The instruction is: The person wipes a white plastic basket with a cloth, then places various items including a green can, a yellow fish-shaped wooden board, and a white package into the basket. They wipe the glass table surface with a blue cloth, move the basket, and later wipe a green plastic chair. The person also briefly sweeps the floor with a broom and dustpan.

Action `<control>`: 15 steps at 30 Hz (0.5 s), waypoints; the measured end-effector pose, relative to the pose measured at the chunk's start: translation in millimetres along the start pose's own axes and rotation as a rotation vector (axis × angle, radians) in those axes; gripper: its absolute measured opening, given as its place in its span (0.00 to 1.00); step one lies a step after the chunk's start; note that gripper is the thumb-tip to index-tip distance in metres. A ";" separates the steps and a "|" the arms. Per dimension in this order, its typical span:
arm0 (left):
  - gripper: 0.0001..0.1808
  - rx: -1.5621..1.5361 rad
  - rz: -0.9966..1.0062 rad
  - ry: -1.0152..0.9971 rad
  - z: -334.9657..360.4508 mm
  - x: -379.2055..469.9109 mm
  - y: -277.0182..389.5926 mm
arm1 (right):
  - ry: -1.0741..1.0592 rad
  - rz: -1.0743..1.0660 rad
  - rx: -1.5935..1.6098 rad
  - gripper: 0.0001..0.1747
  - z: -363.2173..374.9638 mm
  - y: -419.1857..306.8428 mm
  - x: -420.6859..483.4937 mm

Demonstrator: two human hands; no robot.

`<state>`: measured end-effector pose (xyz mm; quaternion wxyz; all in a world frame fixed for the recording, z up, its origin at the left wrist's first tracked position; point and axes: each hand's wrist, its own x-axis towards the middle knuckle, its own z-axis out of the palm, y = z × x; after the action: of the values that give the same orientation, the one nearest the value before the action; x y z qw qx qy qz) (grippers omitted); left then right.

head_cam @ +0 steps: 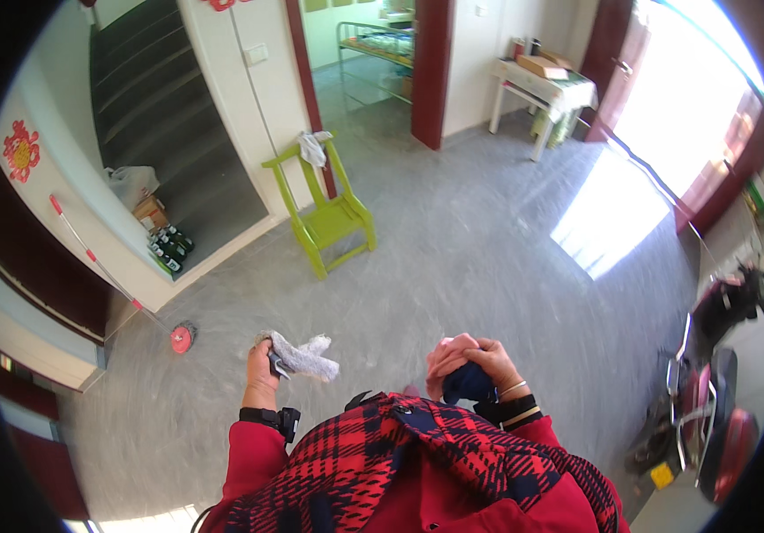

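Observation:
My left hand [262, 368] grips a light grey terry cloth [305, 357], which sticks out to the right of the fingers. A small dark item shows beside the palm, too little of it visible to name. In my right hand [496, 363] is a bunched pink cloth [447, 360], with a dark navy cloth [467, 383] hanging beneath it. Both hands are held apart in front of my checked red and black garment [382, 453], above the grey floor.
Ahead stands a green wooden chair [332, 223] with a whitish cloth [313, 148] over its back. A mop [182, 338] leans at the left, near green bottles [170, 248] by the stairs [162, 113]. A motorcycle [701, 400] is at right; a small table [521, 74] stands by the open door.

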<state>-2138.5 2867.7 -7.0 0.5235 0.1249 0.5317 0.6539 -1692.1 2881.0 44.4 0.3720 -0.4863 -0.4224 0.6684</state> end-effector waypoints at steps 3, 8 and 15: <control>0.07 0.013 0.026 0.036 14.7 34.5 20.8 | -0.101 -0.034 0.000 0.14 13.5 -43.5 60.3; 0.07 0.009 -0.007 0.045 14.1 99.9 43.6 | -0.181 -0.008 0.004 0.15 41.3 -110.2 165.1; 0.08 0.036 -0.117 0.053 40.0 214.9 62.6 | -0.142 -0.106 -0.152 0.12 85.8 -167.6 324.2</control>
<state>-2234.7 3073.1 -23.7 0.5443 0.0855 0.5635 0.6156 -1841.4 3219.4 105.4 0.3379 -0.4416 -0.5223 0.6466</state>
